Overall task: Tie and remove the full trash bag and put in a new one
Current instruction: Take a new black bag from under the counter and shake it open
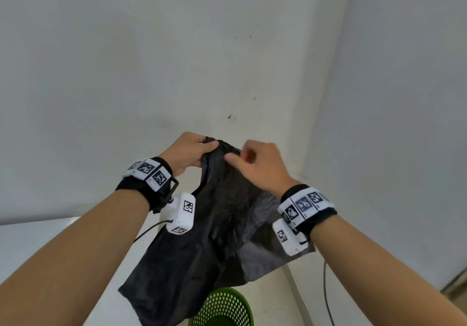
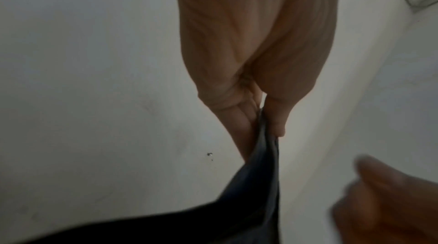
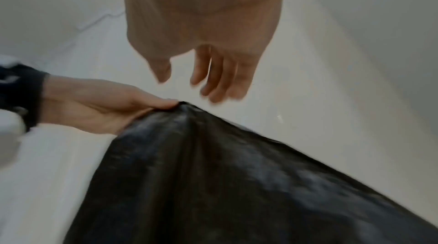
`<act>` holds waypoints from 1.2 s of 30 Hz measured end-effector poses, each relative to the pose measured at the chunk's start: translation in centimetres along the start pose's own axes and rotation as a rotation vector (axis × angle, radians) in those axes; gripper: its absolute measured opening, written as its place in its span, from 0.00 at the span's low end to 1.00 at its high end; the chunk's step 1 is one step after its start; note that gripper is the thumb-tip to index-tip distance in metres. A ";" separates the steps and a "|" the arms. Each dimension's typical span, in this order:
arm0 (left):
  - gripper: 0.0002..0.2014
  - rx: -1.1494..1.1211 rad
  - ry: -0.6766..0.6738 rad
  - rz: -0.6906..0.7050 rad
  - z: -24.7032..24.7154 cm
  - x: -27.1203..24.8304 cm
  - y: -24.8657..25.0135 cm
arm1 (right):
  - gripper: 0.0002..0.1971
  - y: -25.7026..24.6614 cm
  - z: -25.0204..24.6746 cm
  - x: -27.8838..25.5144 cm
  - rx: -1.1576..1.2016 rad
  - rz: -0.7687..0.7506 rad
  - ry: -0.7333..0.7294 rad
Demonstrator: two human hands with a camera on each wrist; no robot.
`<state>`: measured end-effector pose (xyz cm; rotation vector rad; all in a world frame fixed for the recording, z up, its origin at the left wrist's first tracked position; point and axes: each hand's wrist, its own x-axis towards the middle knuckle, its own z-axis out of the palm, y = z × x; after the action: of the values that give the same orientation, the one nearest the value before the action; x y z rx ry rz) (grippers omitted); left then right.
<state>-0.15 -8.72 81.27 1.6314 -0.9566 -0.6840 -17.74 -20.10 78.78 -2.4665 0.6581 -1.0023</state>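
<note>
I hold the new black trash bag [image 1: 217, 224] up in front of the wall, above the green perforated bin [image 1: 222, 308], so its mouth can be worked open before lining the bin. What the bin holds I cannot tell. My left hand [image 1: 188, 152] pinches the bag's top edge; my right hand [image 1: 260, 164], fingers loose and empty in the wrist view, reaches beside it to part the layers.

A thin, crinkled black trash bag [image 1: 202, 244] hangs unfolded and empty in the air, its top edge bunched, its lower end draping just above a green perforated bin [image 1: 222, 308].
</note>
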 end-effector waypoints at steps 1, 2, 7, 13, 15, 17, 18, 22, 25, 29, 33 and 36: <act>0.13 -0.007 -0.065 -0.024 0.5 0.0 0.2 | 0.26 -1.1 0.8 0.0 0.026 0.049 -0.114; 0.14 -0.005 -0.120 -0.039 0.9 -0.1 0.4 | 0.27 -1.6 1.6 0.1 0.063 0.097 -0.207; 0.11 0.162 -0.157 -0.018 1.4 -0.6 0.0 | 0.17 -0.3 3.0 -0.1 0.364 0.210 -0.307; 0.08 0.586 -0.011 0.096 0.1 -1.0 -1.9 | 0.05 3.8 2.0 -0.2 0.056 0.260 -0.171; 0.10 0.528 0.003 0.070 0.2 -1.2 -2.6 | 0.09 4.9 1.6 -0.5 -0.090 0.328 -0.154; 0.09 0.442 0.008 0.023 0.3 -1.4 -3.1 | 0.08 5.7 1.6 -0.9 0.030 0.445 -0.180; 0.08 0.432 -0.002 0.017 0.5 -1.5 -3.3 | 0.04 5.6 1.7 -1.3 0.206 0.508 -0.216; 0.05 0.417 -0.005 0.130 1.7 -1.6 -3.2 | 0.36 3.9 3.1 -3.0 0.484 0.444 -0.410; 0.05 0.386 0.020 0.207 2.4 -1.2 -2.4 | 0.28 4.6 5.8 -4.3 0.096 0.247 -0.402; 0.08 0.339 0.230 0.186 0.2 -0.8 -2.4 | 0.09 8.3 7.6 -6.6 -0.277 0.354 -0.312; 0.09 0.398 0.446 0.091 -3.1 -1.4 -4.7 | 0.09 14.0 6.8 -10.1 -0.343 0.579 -0.433; 0.10 0.341 0.340 0.016 -2.8 -1.8 -6.0 | 0.17 14.7 7.3 -11.7 0.147 0.687 -0.521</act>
<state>2.67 -5.13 76.17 1.9586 -0.8650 -0.2237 -23.91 -24.19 60.01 -1.9957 1.0797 -0.1323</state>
